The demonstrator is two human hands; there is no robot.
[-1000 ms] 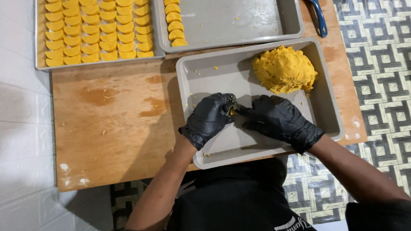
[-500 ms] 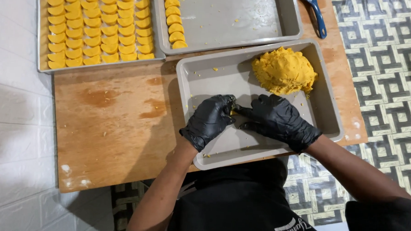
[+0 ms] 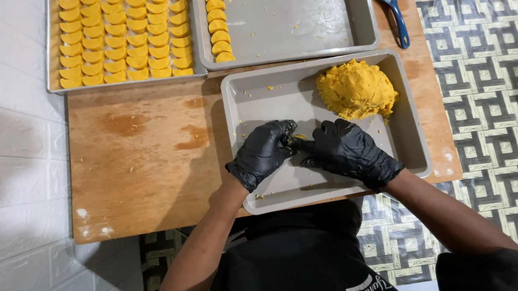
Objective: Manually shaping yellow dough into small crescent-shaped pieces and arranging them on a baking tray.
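Both my hands wear black gloves and meet over a grey metal tray [image 3: 246,113]. My left hand [image 3: 263,152] and my right hand [image 3: 350,151] pinch a small piece of yellow dough [image 3: 299,136] between their fingertips; most of the piece is hidden by the fingers. A large mound of yellow dough [image 3: 356,90] sits in the far right corner of the same tray, just beyond my right hand.
The trays rest on a wooden table [image 3: 143,164]. A far-left tray [image 3: 52,69] is full of shaped yellow crescents [image 3: 122,34]. A far-middle tray [image 3: 297,26] holds one column of crescents [image 3: 217,23]. A blue-handled tool [image 3: 398,21] lies at the far right. Patterned floor [image 3: 490,96] lies to the right.
My hands stay together over the tray with only slight finger movement on the small dough piece. The view has shifted a little.
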